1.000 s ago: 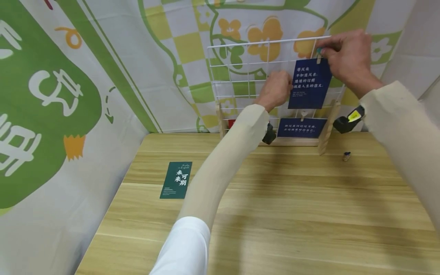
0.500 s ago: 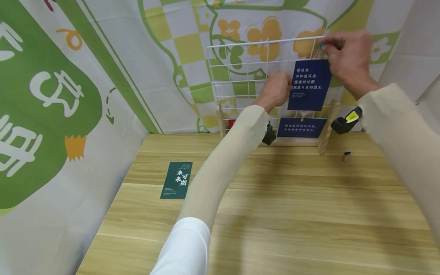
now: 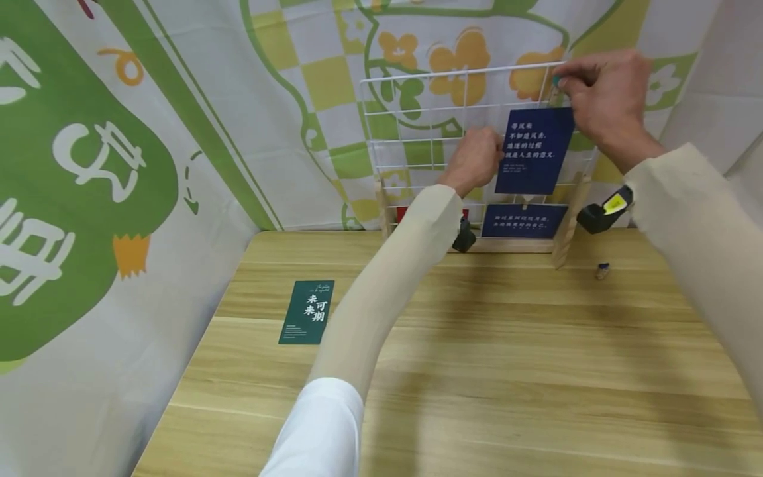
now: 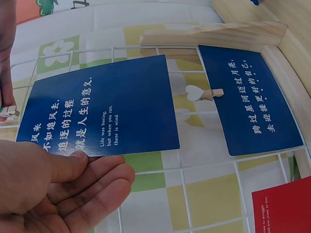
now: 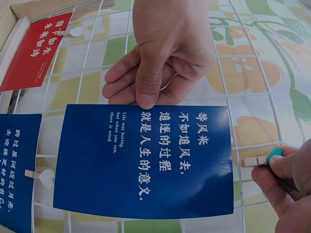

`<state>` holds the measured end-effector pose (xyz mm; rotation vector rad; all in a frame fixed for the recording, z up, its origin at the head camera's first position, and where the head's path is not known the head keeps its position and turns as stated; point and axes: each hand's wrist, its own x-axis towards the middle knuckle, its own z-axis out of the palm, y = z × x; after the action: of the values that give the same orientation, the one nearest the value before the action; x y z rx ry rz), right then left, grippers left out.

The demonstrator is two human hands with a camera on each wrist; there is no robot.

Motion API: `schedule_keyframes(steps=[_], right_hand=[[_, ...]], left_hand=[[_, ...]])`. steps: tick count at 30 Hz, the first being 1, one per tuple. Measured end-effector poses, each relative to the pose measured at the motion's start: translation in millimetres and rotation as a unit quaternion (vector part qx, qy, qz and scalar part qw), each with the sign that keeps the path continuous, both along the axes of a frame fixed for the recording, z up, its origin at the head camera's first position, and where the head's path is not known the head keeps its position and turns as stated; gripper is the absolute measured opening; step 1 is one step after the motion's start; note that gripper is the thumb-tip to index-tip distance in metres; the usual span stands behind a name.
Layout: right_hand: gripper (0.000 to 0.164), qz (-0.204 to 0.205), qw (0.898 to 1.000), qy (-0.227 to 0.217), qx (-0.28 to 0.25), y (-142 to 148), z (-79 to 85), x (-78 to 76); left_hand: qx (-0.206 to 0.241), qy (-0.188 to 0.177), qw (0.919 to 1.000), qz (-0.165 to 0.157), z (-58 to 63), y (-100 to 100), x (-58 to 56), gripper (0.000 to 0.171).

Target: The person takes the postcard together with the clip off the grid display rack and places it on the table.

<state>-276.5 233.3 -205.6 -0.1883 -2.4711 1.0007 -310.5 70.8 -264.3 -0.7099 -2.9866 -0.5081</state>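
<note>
My left hand (image 3: 473, 159) pinches a blue card (image 3: 534, 151) by its left edge between thumb and fingers, in front of a white wire grid rack (image 3: 411, 141). In the right wrist view the card shows white lettering. My right hand (image 3: 614, 93) pinches a small wooden clothespin (image 5: 255, 161) with a teal end, just beyond the card's top edge and apart from it, over the grid wires. Below hangs a second blue card (image 4: 255, 102), fixed to the grid by a clothespin (image 4: 206, 93) with a white heart.
A red card (image 5: 36, 51) hangs low on the grid's left side. On the wooden table (image 3: 507, 371) lie a green card (image 3: 306, 312) at left and a small clothespin (image 3: 603, 270) right of the rack. A patterned cloth (image 3: 330, 86) hangs behind.
The blue card has shifted slightly down and left with my left hand. The clothespin, which overlapped the card's top edge, now stands above it in my right hand.
</note>
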Motion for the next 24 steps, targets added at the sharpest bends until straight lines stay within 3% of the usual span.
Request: schedule_keyframes(steps=[6, 12, 20, 24], right_hand=[[0.023, 0.015, 1.0, -0.009, -0.009, 1.5, 0.8, 4.4], [0.025, 0.027, 0.999, -0.017, -0.013, 7.1, -0.7, 10.1], [0.024, 0.043, 0.999, 0.007, -0.006, 14.6, -6.3, 17.4], [0.025, 0.039, 0.999, -0.01, -0.001, 18.3, -7.8, 19.9]], left_hand=[[0.003, -0.012, 0.9999, -0.005, -1.4, -6.1, 0.5, 0.024], [-0.007, 0.006, 0.9999, -0.012, -4.9, -13.6, 0.9, 0.026], [-0.008, 0.006, 0.9996, -0.028, -8.4, -21.7, 3.1, 0.026], [-0.008, 0.007, 0.9996, -0.025, -11.4, -26.9, 3.0, 0.023]])
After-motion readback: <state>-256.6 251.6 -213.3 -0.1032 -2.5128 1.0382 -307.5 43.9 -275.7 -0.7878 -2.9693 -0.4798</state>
